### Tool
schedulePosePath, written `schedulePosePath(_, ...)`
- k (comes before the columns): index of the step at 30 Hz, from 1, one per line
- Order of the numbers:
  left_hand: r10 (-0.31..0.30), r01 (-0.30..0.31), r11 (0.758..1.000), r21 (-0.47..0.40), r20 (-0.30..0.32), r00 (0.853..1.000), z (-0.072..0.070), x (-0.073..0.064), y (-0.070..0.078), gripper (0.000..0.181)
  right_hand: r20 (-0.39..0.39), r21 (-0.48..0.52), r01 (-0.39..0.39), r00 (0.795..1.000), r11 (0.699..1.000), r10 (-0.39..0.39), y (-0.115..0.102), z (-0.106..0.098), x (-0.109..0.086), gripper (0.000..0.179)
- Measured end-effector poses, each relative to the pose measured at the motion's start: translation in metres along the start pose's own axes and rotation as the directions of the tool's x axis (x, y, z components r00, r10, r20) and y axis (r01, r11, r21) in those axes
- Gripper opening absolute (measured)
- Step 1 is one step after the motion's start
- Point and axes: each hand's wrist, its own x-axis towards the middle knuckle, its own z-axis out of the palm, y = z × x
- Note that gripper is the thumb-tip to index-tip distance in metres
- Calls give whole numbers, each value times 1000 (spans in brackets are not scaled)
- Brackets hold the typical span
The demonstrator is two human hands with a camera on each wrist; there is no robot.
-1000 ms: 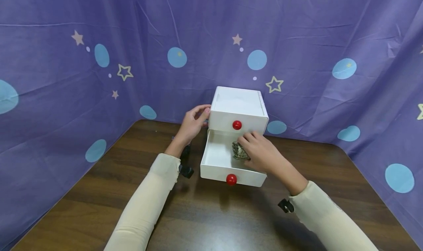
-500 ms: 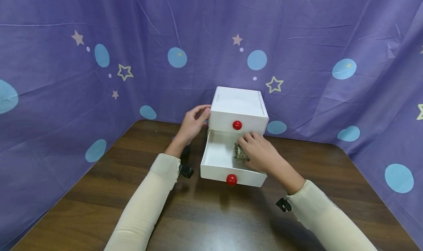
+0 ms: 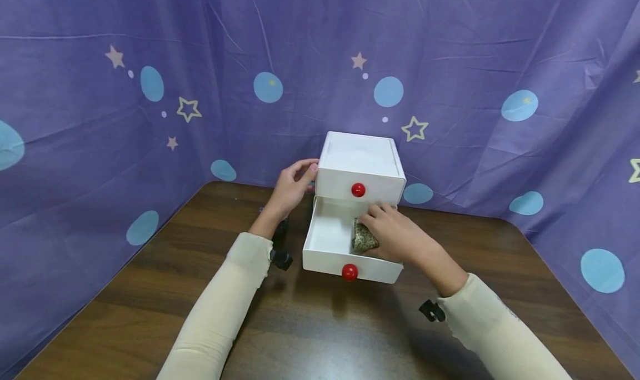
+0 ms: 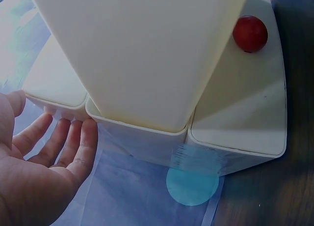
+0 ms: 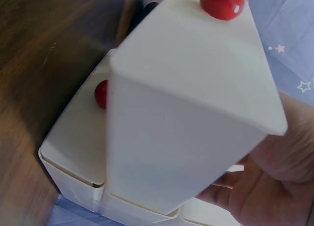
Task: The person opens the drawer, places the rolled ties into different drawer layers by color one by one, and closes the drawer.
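Note:
A white drawer chest point(image 3: 362, 153) with red knobs stands at the back of the table, its middle drawer point(image 3: 327, 230) pulled out. My right hand point(image 3: 395, 233) reaches into that drawer and holds a small speckled green-grey bundle point(image 3: 364, 238) near its right side. Part of the bundle is hidden under my fingers, and its kind does not show. In the right wrist view the drawer's side wall hides the bundle and part of my right hand point(image 5: 270, 172). My left hand point(image 3: 292, 185) touches the chest's left side; its fingers lie along the upper edge in the left wrist view, loosely bent.
Below the open drawer sits a closed one point(image 4: 240, 93) with a red knob point(image 4: 250, 34). The wooden table point(image 3: 320, 324) extends in front of the chest. A purple curtain point(image 3: 320, 52) with stars and blue dots hangs close behind and at both sides.
The bundle has turned in my right hand and sits slightly closer to the drawer front, with more of it showing. My left hand and the chest have stayed put.

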Motion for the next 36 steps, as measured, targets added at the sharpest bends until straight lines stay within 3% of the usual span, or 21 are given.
schedulePosePath(10, -12, 12, 1000, -6, 5, 1000, 0, 0, 3, 43, 56, 93, -30, 998, 995, 25, -2, -14, -3, 58)
schedulePosePath(18, -13, 13, 1000, 6, 13, 1000, 4, -15, 33, 41, 44, 96, -15, 999, 995, 11, -2, -17, -5, 52)
schedulePosePath(26, 8, -8, 1000, -3, 2, 1000, 0, 0, 0, 43, 0, 100, 13, 1000, 995, -13, -5, -23, -9, 39)
schedulePosePath(31, 14, -14, 1000, -3, 0, 1000, 0, 1, -2, 44, -81, 81, 69, 995, 994, -63, -8, -23, -12, 29)
schedulePosePath(36, 15, -15, 1000, 3, -3, 1000, 0, 1, -1, 42, -162, 57, 120, 981, 991, -110, -12, -24, -14, 31)
